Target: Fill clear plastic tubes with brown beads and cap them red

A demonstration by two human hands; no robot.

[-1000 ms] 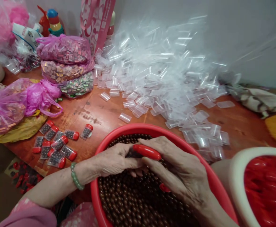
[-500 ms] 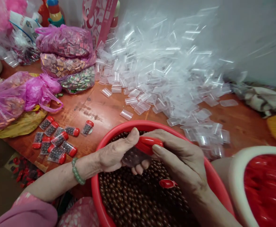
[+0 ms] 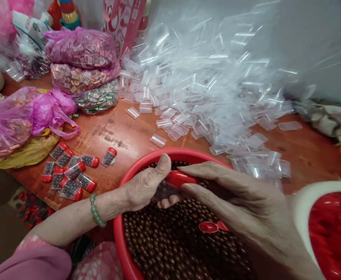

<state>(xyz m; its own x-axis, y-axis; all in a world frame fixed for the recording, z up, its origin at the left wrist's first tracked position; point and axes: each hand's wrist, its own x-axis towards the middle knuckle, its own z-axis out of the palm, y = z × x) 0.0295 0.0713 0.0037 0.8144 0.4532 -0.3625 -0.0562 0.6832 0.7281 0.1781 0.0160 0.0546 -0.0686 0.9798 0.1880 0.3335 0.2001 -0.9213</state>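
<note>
Head view, left hand (image 3: 142,186) grip holding clear case (image 3: 164,191), right hand (image 3: 240,198) grip pinching red cap (image 3: 179,179) onto it

Bright, even indoor light, seemingly from above; shadows soft and short. Heap of clear plastic cases (image 3: 205,77) at 12 to 1 o'clock throws streaky white glare, smeared by motion blur. Wide-angle stretch at the edges: grey wall (image 3: 319,35) at 2 o'clock blurred, white tub (image 3: 304,194) at 4 o'clock bulged. Right hand (image 3: 246,206) large and soft near the lens. Wooden surface (image 3: 123,132) at centre-left fairly sharp, faint sheen. Pink bags (image 3: 18,120) at 9 o'clock slightly overexposed.
</note>
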